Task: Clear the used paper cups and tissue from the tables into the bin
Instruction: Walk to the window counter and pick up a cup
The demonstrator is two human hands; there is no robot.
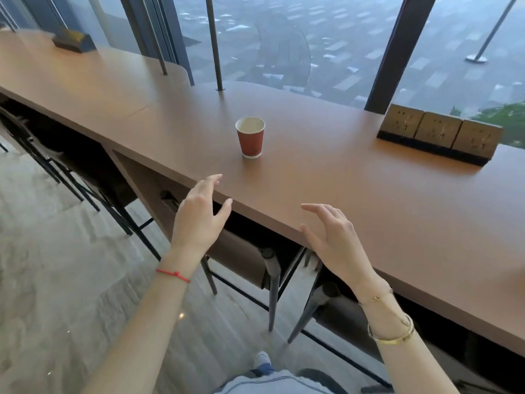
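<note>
Nearest the camera: 2 bare forearms, both hands raised at the near edge of the desk (355, 194). Left hand (199, 220) w/ a red string bracelet (173, 275) on the wrist; fingers (208, 182) apart, holding nothing, tips just over the desk edge. Right hand (333, 237) w/ 2 gold bracelets on the wrist; fingers apart & curled, empty, above the desk's near strip.

1 paper cup (250, 137), red w/ white rim, upright & open-topped, on the desk mid-depth, beyond the left hand & apart from both hands. Bare desk all round the cup.

1 socket block (439, 135) of 3 units at the desk's far edge, well right of the cup. 1 dark box (74, 42) far left of the cup on the adjoining top. 2 thin poles rise at the far edge behind the cup. Chairs (250, 260) tucked under the near edge.
</note>
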